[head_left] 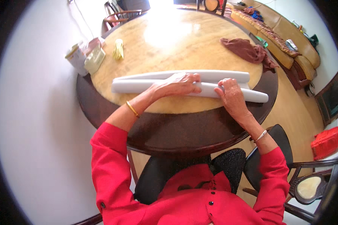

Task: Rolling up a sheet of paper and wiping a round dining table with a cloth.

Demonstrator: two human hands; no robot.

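Red sleeves (pixel 112 168) come up from the lower edge, and past them a black chair (pixel 229 163) is tucked under the round table (pixel 112 112). On the pale stone top both hands press down on a long white roll (pixel 139 85) that lies crosswise in front of the person. The left hand (pixel 176 84), with a gold bangle at the wrist, lies flat and spread over the middle of the roll, fingers draped across it. The right hand (pixel 232 93) curls over the roll just beside it, fingertips tucked at the seam, thumb hidden. The sheet looks almost wholly wound: two tubes lie side by side, touching, with only a narrow flat strip between them, so little seems left to roll. Farther off lie a brown cloth (pixel 248 50), a yellow rag (pixel 118 48) and a bag (pixel 84 56) at the left rim; a sofa (pixel 289 33) stands beyond
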